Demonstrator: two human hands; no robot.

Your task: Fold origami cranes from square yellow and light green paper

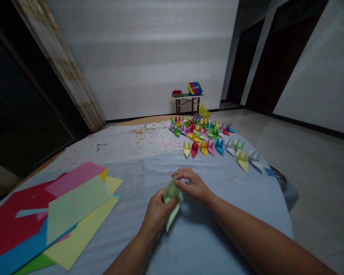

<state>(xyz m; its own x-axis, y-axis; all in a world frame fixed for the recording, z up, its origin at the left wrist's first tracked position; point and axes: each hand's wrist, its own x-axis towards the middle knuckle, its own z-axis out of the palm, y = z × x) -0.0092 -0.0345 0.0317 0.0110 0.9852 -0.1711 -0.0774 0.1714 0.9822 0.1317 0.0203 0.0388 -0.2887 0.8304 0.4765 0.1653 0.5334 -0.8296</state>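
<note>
A pale green folded paper (173, 214), narrow and diamond-like, is held just above the cloth near the front of the table. My left hand (158, 212) grips its lower left side, with the thumb pressed across the front. At the top corner, the thumb and fingers of my right hand (193, 186) pinch the paper's edge. Beyond my hands stands a row of folded paper cranes (194, 149) in several colours, with a denser group of cranes (193, 128) behind it.
Loose coloured paper sheets (78, 206) overlap at the left of the table. A pale blue tablecloth (235, 225) covers the round table. Against the far wall is a small stand (188, 98) bearing a multicoloured box (195, 88). A stool (289, 194) shows beyond the right edge.
</note>
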